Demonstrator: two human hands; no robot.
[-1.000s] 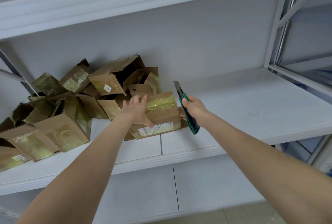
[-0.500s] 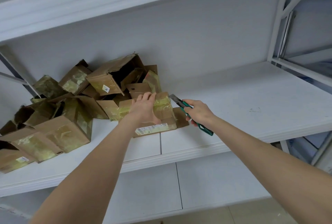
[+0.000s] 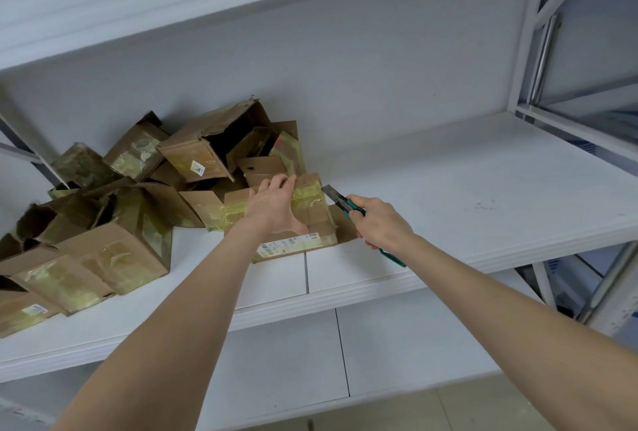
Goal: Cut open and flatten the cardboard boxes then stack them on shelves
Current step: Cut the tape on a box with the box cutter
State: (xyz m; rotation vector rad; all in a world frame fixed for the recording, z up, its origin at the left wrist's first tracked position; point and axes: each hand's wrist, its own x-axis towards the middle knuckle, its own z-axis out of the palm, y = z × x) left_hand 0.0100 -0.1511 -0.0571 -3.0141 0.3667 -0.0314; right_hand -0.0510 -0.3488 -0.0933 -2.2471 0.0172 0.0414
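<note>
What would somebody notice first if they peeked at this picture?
Two bare arms reach in. The left hand holds a taped brown cardboard box with a white label near the front of the white shelf, and the right hand points a green-handled utility knife at the box's top right edge. To the left, further back on the shelf, sprawls a messy pile of opened brown cardboard boxes.

1. Box [image 3: 317, 217]: matt brown cardboard, creased; glossy yellowish plastic tape [image 3: 308, 197]; smooth white paper label [image 3: 288, 246].
2. Knife [image 3: 340, 200]: dull grey metal blade, green plastic handle.
3. Shelf [image 3: 466, 195]: smooth matt white, few scuffs.
4. Pile of boxes [image 3: 114, 244]: rough torn cardboard, shiny tape.
</note>
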